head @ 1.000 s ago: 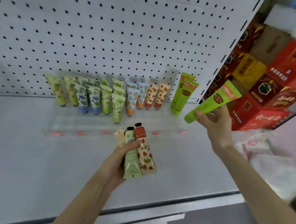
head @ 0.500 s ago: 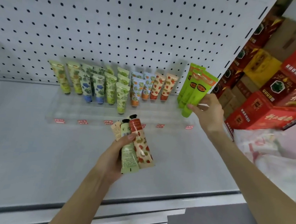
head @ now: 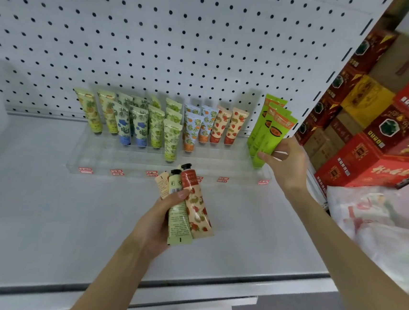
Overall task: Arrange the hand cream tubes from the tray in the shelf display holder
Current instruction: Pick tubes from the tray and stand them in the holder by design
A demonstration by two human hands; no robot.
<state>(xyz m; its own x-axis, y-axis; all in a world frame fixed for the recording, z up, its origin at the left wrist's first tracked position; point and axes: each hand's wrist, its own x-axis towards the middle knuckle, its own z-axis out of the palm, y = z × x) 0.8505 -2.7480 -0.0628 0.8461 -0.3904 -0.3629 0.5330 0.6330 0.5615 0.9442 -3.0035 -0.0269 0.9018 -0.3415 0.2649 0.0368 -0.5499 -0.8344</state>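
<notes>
A clear display holder [head: 92, 166] with red price tags lies on the white shelf. Several patterned hand cream tubes [head: 156, 125] stand in its back slots. At its right end stand bright green tubes with orange tops. My right hand [head: 285, 162] grips the front green tube [head: 272, 136] and holds it cap-down in the holder's right column. My left hand [head: 160, 215] is above the shelf in front of the holder, shut on three tubes [head: 188, 210]: a beige one, a pale green one and a strawberry-print one, caps pointing away.
A white pegboard [head: 159, 38] backs the shelf. Red and yellow boxes [head: 380, 136] are stacked on the neighbouring shelf to the right. A white plastic bag [head: 372, 221] lies below them. The shelf's front edge [head: 186, 285] runs under my forearms.
My right hand carried the green tube from the upper right leftward and down into the holder's right column, beside the other green tubes. My left hand stayed put with its tubes.
</notes>
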